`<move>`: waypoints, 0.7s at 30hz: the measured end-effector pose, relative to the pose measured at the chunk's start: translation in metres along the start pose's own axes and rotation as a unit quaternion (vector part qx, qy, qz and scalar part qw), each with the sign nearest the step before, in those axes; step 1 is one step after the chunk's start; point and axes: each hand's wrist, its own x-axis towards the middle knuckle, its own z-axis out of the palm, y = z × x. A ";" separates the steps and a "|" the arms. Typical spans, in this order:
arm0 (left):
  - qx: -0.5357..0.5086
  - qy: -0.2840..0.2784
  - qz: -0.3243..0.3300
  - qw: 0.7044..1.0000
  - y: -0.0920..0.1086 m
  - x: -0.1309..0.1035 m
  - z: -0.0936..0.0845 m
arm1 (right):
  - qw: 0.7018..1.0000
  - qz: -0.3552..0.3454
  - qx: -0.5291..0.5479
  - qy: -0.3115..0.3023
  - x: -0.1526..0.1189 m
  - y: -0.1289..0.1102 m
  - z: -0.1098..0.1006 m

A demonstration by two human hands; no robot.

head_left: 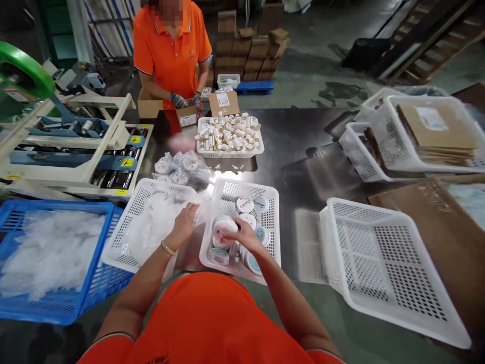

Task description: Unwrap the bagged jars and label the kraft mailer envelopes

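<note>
My right hand (246, 236) grips a round white-lidded jar (224, 228) over a white perforated basket (276, 222). Several more round jars with white or pale blue labels, such as a jar with dark lettering (245, 204), lie in that basket. My left hand (185, 222), fingers pinched, holds a thin clear plastic bag (202, 206) between the two baskets. Under my left forearm is a second white basket (120, 247) filled with clear plastic bags (149, 222). Bagged jars (184, 166) are piled on the dark table just beyond.
A basket of small white-capped bottles (231, 134) stands farther back. Across the table, a co-worker's gloved hands (185, 100) handle a small carton (187, 116). A blue crate (81, 283) and a roller machine (113, 156) are left; a white basket (379, 258) and stacked cardboard (439, 126) are right.
</note>
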 end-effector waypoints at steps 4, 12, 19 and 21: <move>-0.093 0.056 0.016 0.994 0.001 0.008 0.008 | 0.969 -0.130 0.187 0.094 0.010 -0.031 0.006; -0.154 0.193 -0.027 0.969 0.032 -0.001 0.026 | 0.954 -0.212 -0.173 0.123 0.034 -0.039 0.056; -0.139 0.138 0.014 0.980 0.045 0.021 -0.002 | 0.894 -0.252 -0.354 0.107 0.043 -0.065 0.033; -0.138 0.161 0.009 0.977 0.025 0.047 -0.041 | 0.885 -0.321 -0.280 0.188 0.045 -0.069 0.014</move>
